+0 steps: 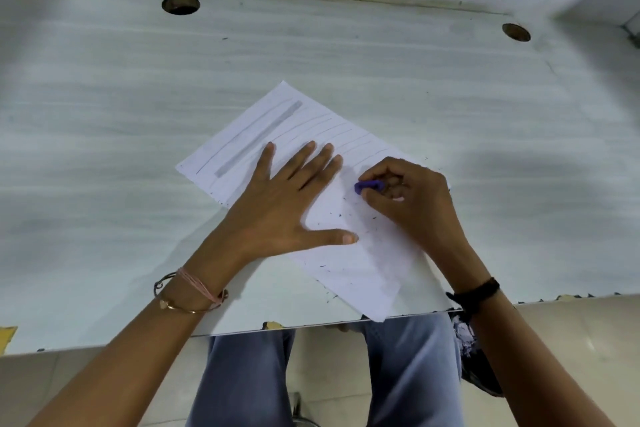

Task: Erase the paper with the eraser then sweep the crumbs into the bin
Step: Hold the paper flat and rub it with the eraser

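The paper (363, 270) is pressed by the flat left hand (280, 204), the eraser (367, 186) pinched in the right hand (412, 198) grip; grey lines (258, 139) must be rubbed next.

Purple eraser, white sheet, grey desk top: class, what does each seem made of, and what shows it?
The small purple eraser, pinched in the right hand, looks like matte rubber: dark crumbs lie near it. The white lined sheet is thin matte paper, one corner overhanging. The pale grey desk top seems streaked laminate over board; chipped edges show tan.
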Available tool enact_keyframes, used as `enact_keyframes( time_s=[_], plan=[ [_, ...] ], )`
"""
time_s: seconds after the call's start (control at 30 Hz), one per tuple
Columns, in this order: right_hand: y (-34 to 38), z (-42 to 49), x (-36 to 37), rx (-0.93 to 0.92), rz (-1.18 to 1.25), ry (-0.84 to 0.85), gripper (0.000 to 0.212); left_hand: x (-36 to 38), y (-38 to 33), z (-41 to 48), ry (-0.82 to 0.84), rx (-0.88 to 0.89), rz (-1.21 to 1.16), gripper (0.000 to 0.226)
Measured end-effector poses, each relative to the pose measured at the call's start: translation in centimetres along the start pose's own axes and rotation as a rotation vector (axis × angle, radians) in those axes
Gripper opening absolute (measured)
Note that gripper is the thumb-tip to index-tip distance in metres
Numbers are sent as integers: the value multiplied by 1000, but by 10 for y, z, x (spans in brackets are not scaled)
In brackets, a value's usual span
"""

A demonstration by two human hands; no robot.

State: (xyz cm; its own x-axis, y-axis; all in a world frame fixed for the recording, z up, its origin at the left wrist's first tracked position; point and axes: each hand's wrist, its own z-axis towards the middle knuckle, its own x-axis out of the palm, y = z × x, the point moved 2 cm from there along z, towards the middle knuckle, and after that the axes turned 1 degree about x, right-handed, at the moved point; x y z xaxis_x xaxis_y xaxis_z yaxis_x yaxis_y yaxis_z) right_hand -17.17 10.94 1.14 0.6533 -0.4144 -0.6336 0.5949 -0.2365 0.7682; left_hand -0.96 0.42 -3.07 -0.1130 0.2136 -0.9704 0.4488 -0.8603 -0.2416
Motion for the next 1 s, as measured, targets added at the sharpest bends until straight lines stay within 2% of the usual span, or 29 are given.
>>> enact_keyframes(
  time_s=[0.07,0.2,0.37,0.47,0.6,0.73,0.77,0.87,0.93,1.0],
  plan=[
    [3,-1,3,6,18,-43,14,0,0,1,-8,-6,-18,99],
    [18,-15,19,-81,-12,116,13,3,1,2,-20,11,5,99],
    [15,0,11,-102,-100,-9,12,1,0,3,-31,5,-31,96],
    [25,-14,21,-141,-122,122,11,3,1,4,-25,14,5,97],
    [12,7,4,-87,-114,-45,13,4,1,3,-40,11,-38,96],
    [27,-16,23,-190,-170,148,11,4,2,4,-45,26,14,100],
    [24,-13,20,-179,-155,144,12,4,1,5,-47,24,10,100],
    [10,9,0,-109,-115,-46,14,3,1,3,-42,11,-18,97],
    [18,3,7,-160,-145,19,13,4,1,3,-52,15,-12,97],
    [28,-15,21,-215,-145,178,14,5,2,4,-62,31,-6,96]
  ],
)
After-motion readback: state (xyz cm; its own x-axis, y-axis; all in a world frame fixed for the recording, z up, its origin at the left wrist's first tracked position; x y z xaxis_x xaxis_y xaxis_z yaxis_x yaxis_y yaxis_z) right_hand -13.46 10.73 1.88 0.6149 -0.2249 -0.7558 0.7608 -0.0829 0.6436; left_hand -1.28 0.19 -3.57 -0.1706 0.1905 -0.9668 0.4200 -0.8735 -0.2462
